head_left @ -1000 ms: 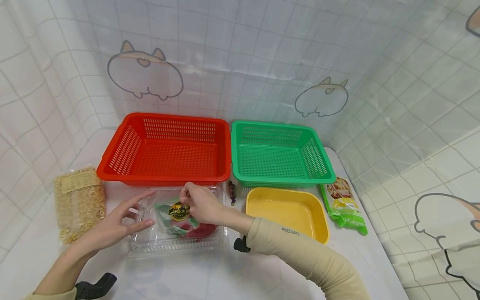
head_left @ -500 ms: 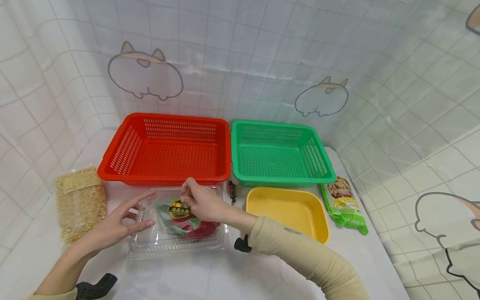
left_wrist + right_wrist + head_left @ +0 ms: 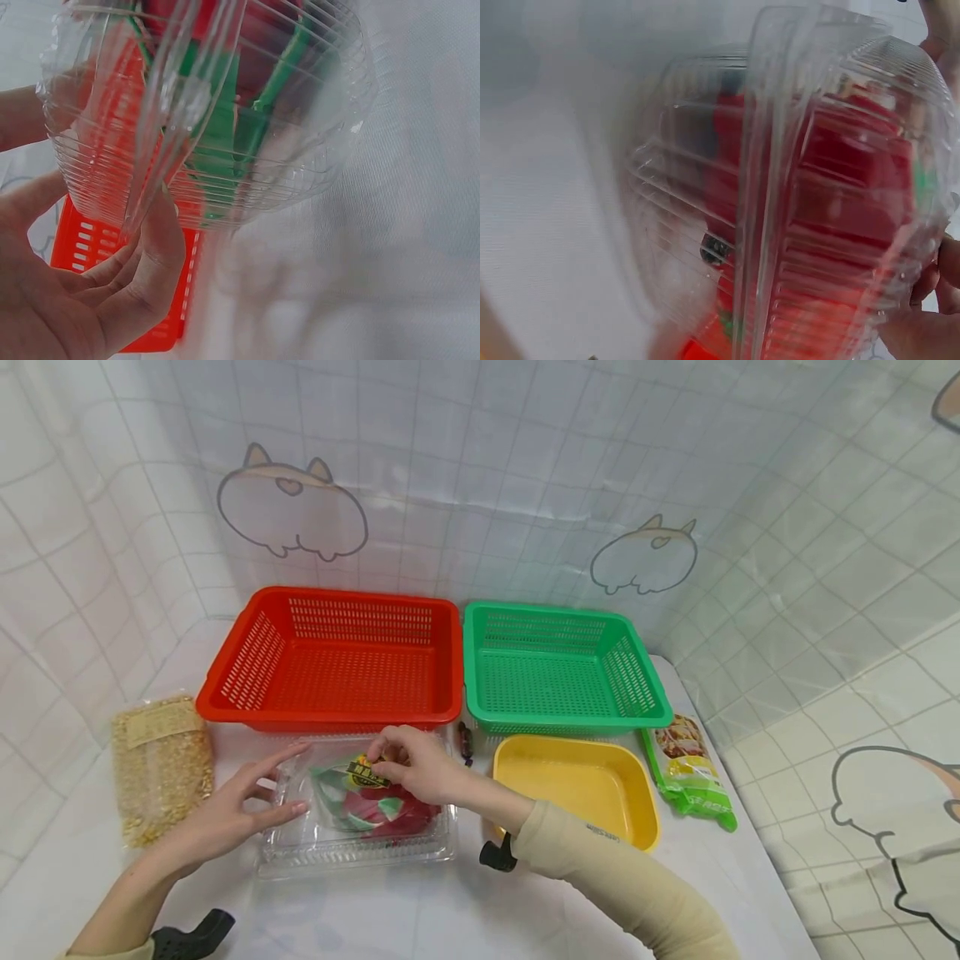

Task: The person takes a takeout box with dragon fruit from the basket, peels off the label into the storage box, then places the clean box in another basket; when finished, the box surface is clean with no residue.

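Observation:
A clear plastic clamshell box (image 3: 300,835) lies on the table in front of the red basket; red and green items (image 3: 390,814) show inside, their kind unclear through the plastic. A dark label (image 3: 367,774) with gold and coloured print is on its lid. My right hand (image 3: 420,768) pinches the label's right edge between thumb and forefinger. At the box's left end my left hand (image 3: 225,810) holds it, thumb toward the front and forefinger toward the back. In the left wrist view the left thumb (image 3: 161,247) touches the ribbed rim. Reflections blur the box in both wrist views.
Behind the box stand a red basket (image 3: 330,725) and a green basket (image 3: 570,723). A yellow tub (image 3: 577,785) is at right, beside a green snack packet (image 3: 690,772). A bag of corn kernels (image 3: 161,768) lies left. A small wrapped sweet (image 3: 466,743) sits behind the box.
My right hand has come slightly down and right onto the label, thumb now visible against it. The label looks more tilted and shifted right. The left hand stays in place.

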`<move>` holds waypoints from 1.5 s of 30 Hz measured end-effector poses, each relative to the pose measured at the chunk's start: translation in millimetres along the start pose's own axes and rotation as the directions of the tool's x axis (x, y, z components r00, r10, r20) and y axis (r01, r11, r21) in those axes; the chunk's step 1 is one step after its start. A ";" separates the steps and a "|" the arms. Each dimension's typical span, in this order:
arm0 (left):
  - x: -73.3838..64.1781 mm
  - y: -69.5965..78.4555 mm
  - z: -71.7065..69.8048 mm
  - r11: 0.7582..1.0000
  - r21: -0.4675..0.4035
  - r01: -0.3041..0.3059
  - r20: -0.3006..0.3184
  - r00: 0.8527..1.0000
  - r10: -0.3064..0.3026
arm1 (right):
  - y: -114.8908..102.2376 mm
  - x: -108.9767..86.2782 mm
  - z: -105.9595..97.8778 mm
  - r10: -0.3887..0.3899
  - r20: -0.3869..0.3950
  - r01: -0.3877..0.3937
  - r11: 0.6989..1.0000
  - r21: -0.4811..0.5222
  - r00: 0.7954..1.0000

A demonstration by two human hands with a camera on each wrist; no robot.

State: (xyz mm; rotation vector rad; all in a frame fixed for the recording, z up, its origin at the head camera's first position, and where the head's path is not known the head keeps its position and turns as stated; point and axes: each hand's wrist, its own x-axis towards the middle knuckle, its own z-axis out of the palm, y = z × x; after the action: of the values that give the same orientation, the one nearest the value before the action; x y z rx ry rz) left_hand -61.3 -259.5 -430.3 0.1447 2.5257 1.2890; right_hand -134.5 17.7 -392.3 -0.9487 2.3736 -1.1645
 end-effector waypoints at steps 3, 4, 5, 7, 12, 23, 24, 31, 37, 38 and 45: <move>0.1 0.3 0.6 1.000 0.003 0.004 -0.001 1.000 -0.004 | 1.1 -4.0 -3.8 0.043 -0.001 -0.043 0.999 0.017 0.999; 0.1 0.5 0.6 1.000 0.002 0.005 -0.001 1.000 -0.005 | 1.2 -5.3 -5.4 0.051 0.003 -0.051 0.999 0.018 0.999; 0.0 0.7 0.6 1.000 0.002 0.006 -0.001 1.000 -0.006 | 1.6 -6.6 -6.9 0.056 0.005 -0.056 0.998 0.020 0.998; 0.1 1.0 0.4 1.000 -0.002 0.004 -0.002 1.000 -0.004 | 2.5 -9.2 -10.4 0.062 0.011 -0.062 0.998 0.026 0.998; 0.3 1.2 0.0 1.000 -0.007 -0.003 -0.005 1.000 0.003 | 5.0 -15.7 -19.7 0.060 0.018 -0.061 0.998 0.032 0.998; -0.2 0.4 0.1 0.999 -0.034 -0.001 0.002 1.000 0.001 | 10.9 -25.1 -35.0 0.043 0.007 -0.043 0.998 0.039 0.999; -0.1 0.4 0.2 0.999 -0.032 -0.002 0.002 1.000 0.002 | 11.4 -26.2 -36.5 0.049 0.004 -0.049 0.998 0.035 0.999; -0.2 -0.4 0.1 0.999 -0.036 -0.001 0.004 1.000 0.001 | 19.4 -33.9 -48.2 0.094 -0.007 -0.093 0.994 0.064 0.996; -1.0 -0.3 -0.1 0.999 -0.034 -0.001 0.002 1.000 0.001 | 31.3 -40.2 -58.4 0.091 0.006 -0.091 0.993 0.077 0.996; -1.1 -0.2 0.0 0.999 -0.034 -0.001 0.002 1.000 0.001 | 33.4 -41.4 -60.1 0.095 0.008 -0.095 0.993 0.076 0.995; -1.6 0.9 0.6 0.999 -0.038 -0.006 0.000 1.000 0.006 | 47.7 -50.0 -73.0 0.141 0.014 -0.141 0.985 0.101 0.990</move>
State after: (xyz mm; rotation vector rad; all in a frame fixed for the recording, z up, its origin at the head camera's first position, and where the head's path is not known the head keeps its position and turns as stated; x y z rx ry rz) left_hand -59.7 -258.8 -429.6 0.1439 2.5011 1.3387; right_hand -158.3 115.1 -385.3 -0.7374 2.3096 -1.2129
